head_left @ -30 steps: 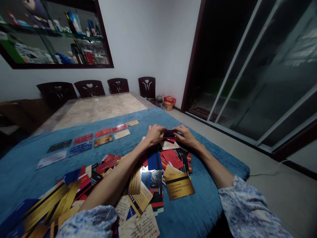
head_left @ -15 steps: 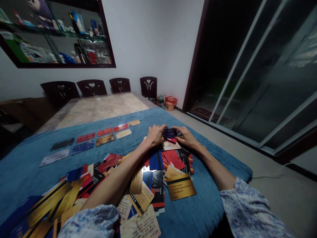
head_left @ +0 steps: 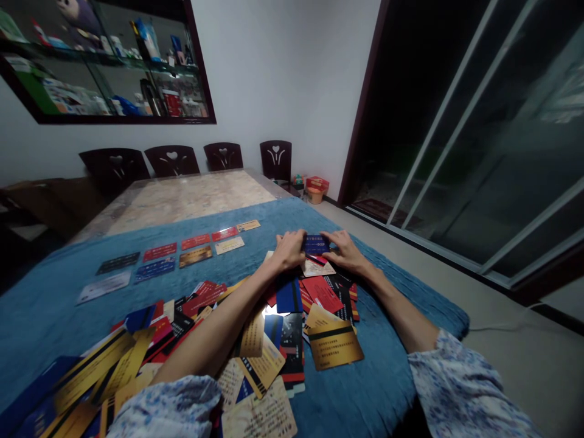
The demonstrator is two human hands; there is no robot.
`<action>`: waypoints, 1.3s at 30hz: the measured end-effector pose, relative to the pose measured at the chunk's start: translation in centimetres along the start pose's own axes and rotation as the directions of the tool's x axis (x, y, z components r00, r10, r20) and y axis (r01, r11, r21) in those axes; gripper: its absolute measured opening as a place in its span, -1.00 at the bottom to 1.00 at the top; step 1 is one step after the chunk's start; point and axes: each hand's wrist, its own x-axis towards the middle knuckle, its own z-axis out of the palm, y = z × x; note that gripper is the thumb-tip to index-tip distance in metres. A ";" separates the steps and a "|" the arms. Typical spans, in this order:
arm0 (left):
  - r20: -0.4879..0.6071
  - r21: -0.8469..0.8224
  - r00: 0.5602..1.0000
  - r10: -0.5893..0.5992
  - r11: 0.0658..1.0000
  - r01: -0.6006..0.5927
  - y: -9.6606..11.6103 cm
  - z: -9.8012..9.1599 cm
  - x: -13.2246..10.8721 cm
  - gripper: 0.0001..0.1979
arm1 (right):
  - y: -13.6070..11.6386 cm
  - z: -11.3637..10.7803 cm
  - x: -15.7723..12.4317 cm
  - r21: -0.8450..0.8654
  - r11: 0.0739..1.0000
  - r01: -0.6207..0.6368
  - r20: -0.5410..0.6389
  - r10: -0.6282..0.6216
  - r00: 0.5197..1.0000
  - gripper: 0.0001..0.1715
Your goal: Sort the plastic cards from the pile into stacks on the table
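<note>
While the left hand [head_left: 291, 249] and right hand [head_left: 345, 251] pinch opposite ends of a dark-blue rectangular plastic card [head_left: 316, 244], there's a bright-red rectangular card [head_left: 323, 293] around its 6 o'clock, plus two rows of multicoloured cards [head_left: 195, 256] near 9 o'clock on blue plush cloth [head_left: 376, 347].

Location: home, apparently a dining area.
Evidence: dark wooden chairs with heart-shaped cut-outs [head_left: 187, 159] beside a long, beige marble-patterned table [head_left: 205, 191]; dark-framed glass wall shelves [head_left: 125, 62] bearing a purple plush toy [head_left: 82, 25].
</note>
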 end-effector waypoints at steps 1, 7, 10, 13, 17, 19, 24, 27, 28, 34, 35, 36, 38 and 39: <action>-0.001 -0.003 1.000 0.000 1.000 0.000 0.0 0.0 0.0 -0.56 | 0.0 0.0 0.0 -0.005 1.000 0.001 0.001 -0.001 1.000 -0.30; -0.007 -0.011 1.000 -0.008 1.000 0.008 -0.2 0.0 0.1 -0.56 | 0.2 0.2 -0.1 -0.003 1.000 0.008 -0.015 -0.008 1.000 -0.30; -0.001 -0.011 1.000 -0.015 1.000 0.015 -0.3 0.0 0.1 -0.55 | 0.4 0.3 0.0 -0.001 1.000 0.021 -0.009 -0.021 1.000 -0.28; 0.008 -0.003 1.000 -0.013 1.000 0.013 -0.3 0.0 0.1 -0.55 | 0.4 0.2 0.0 -0.002 1.000 0.023 -0.010 -0.023 1.000 -0.29; 0.018 0.002 1.000 -0.012 1.000 0.012 -0.4 0.1 0.2 -0.54 | 0.3 0.1 0.0 -0.002 1.000 0.020 -0.004 -0.020 1.000 -0.33; 0.025 0.005 1.000 -0.012 1.000 0.012 -0.5 0.1 0.2 -0.52 | 0.2 0.0 -0.1 -0.018 1.000 0.009 -0.001 -0.009 1.000 -0.35; 0.044 0.024 0.999 -0.016 1.000 0.015 -0.5 0.0 0.1 -0.50 | 0.1 -0.1 -0.2 -0.060 0.998 -0.011 -0.006 0.010 1.000 -0.37; 0.060 0.033 0.998 -0.023 0.999 0.021 -0.3 -0.5 0.0 -0.51 | -0.1 -0.2 -0.2 -0.062 0.998 -0.006 -0.007 0.006 1.000 -0.36; 0.066 0.034 0.998 -0.023 0.999 0.021 -0.2 -0.6 -0.1 -0.52 | -0.2 -0.3 -0.2 -0.059 0.998 -0.006 -0.006 0.006 1.000 -0.36; 0.074 0.028 0.997 0.001 1.000 -0.003 0.0 -1.1 0.0 -0.54 | -0.7 -0.5 -0.1 -0.056 0.998 -0.027 -0.008 0.026 1.000 -0.43; 0.076 0.029 0.997 0.004 1.000 -0.007 -0.1 -1.0 0.1 -0.54 | -0.7 -0.5 -0.1 -0.057 0.998 -0.027 -0.007 0.026 1.000 -0.44; 0.079 0.032 0.997 0.006 0.999 -0.009 -0.1 -1.0 0.1 -0.55 | -0.8 -0.6 -0.1 -0.057 0.998 -0.027 -0.005 0.026 1.000 -0.44; 0.087 0.041 0.996 0.012 0.999 -0.015 -0.2 -1.0 0.3 -0.57 | -0.9 -0.7 -0.1 -0.058 0.998 -0.031 0.004 0.031 1.000 -0.45; 0.093 0.046 0.996 0.015 0.999 -0.020 -0.2 -1.0 0.4 -0.58 | -1.0 -0.7 -0.1 -0.059 0.998 -0.035 0.012 0.036 0.999 -0.45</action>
